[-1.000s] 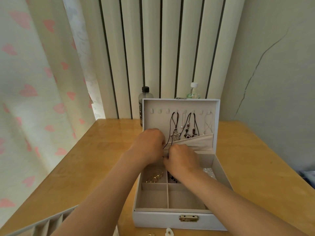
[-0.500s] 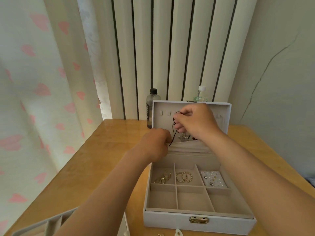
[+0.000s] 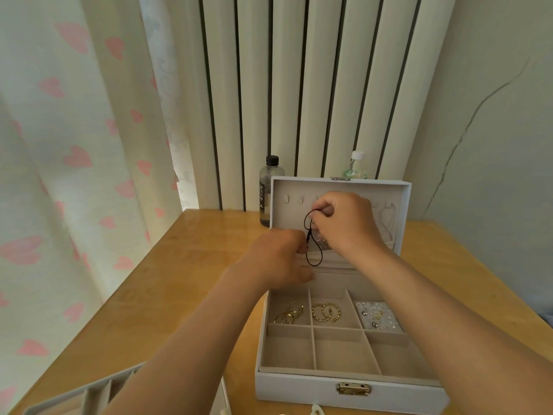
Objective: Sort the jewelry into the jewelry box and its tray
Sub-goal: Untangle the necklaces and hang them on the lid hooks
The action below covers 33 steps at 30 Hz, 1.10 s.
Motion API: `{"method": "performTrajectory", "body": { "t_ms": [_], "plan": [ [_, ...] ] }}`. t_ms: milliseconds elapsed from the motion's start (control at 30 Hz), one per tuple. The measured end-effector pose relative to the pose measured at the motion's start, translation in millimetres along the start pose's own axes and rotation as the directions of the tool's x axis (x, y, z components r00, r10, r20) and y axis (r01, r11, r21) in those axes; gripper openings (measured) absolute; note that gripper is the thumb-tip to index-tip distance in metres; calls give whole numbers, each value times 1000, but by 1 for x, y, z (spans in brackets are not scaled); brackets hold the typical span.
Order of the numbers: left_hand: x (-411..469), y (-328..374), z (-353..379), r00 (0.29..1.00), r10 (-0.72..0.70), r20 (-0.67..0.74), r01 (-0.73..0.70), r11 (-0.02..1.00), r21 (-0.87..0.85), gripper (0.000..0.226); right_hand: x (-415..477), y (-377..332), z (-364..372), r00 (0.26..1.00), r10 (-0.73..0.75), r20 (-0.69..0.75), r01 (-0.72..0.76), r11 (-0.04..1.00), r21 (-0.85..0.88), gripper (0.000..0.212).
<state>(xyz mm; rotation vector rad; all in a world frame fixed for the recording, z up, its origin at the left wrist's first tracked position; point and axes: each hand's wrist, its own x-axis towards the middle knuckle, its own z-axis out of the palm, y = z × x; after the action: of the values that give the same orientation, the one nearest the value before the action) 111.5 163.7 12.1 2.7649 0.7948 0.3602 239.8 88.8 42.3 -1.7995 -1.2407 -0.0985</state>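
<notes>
Black cord necklace [image 3: 313, 265]: right hand [image 3: 347, 223], fingers pinching the loop, now raised to lid hooks [image 3: 300, 200]; left hand [image 3: 278, 259] pinches lower cord. Hanging likely next.

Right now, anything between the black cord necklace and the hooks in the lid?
Nothing visible does. The right hand pinches the black cord necklace right below the hook row in the lid. The left hand holds the cord lower down. The right hand hides part of that row, so whether those hooks are free cannot be told.
</notes>
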Motion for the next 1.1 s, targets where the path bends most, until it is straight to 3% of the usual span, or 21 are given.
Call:
{"method": "performTrajectory", "body": {
  "t_ms": [100, 233, 433, 633, 867, 1000, 1100],
  "plan": [
    [-2, 2, 3, 999, 24, -30, -21, 995, 96, 55, -2, 3, 6, 1000, -2, -9, 2, 1000, 6, 6],
    [-3, 7, 12, 990, 66, -127, -35, 973, 226, 44, -9, 8, 7, 996, -83, 36, 86, 989, -117, 10],
    [0, 5, 17, 979, 88, -185, -47, 976, 214, 25, -7, 18, 5, 986, -141, 88, 157, 963, -218, 6],
    [6, 0, 16, 972, 14, -233, -15, 1000, -3, 11, -8, 22, -3, 964, -106, 242, 198, 896, -397, 5],
    [17, 1, 9, 951, -146, -274, 92, 975, -204, 7, -4, 11, -9, 889, 91, 449, 115, 905, -411, 8],
    [25, 2, 6, 935, -252, -249, 190, 950, -247, 12, -8, 11, -17, 911, 83, 404, 49, 951, -307, 24],
    [28, 4, 2, 925, -324, -196, 263, 922, -284, 6, -16, 17, -22, 935, 10, 354, 81, 967, -241, 26]
  ]
}}
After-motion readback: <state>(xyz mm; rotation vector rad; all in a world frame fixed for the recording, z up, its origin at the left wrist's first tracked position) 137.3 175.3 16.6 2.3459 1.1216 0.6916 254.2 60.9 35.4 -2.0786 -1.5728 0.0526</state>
